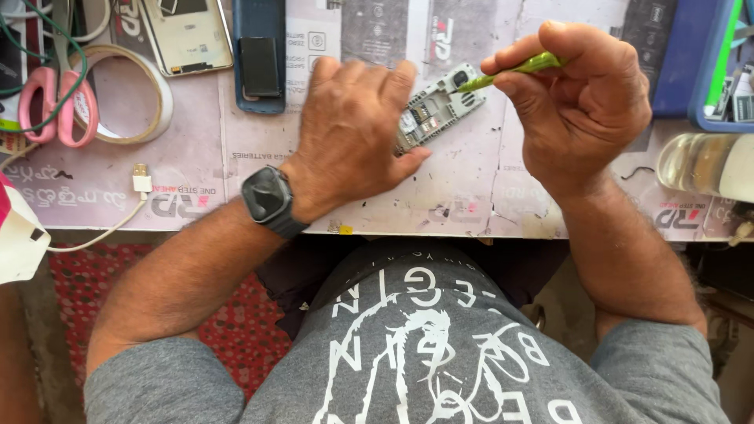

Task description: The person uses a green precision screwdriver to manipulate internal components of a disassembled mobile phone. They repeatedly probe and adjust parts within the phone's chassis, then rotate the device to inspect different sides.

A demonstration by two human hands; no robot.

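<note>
A small opened phone body [438,107], grey with its circuit board showing, lies tilted on the worn work mat [471,180]. My left hand [353,133] rests flat on its near end and pins it down; a dark watch [269,198] sits on that wrist. My right hand [577,102] is closed around a thin green screwdriver [510,71], and the tip touches the far end of the phone body.
A roll of tape [161,94] and pink-handled scissors [59,102] lie at the far left. Beside them are a phone back cover [188,35] and a dark blue phone shell [259,55]. A white cable plug [141,179] lies near the front edge. A clear bottle [703,163] and blue tray [711,71] sit right.
</note>
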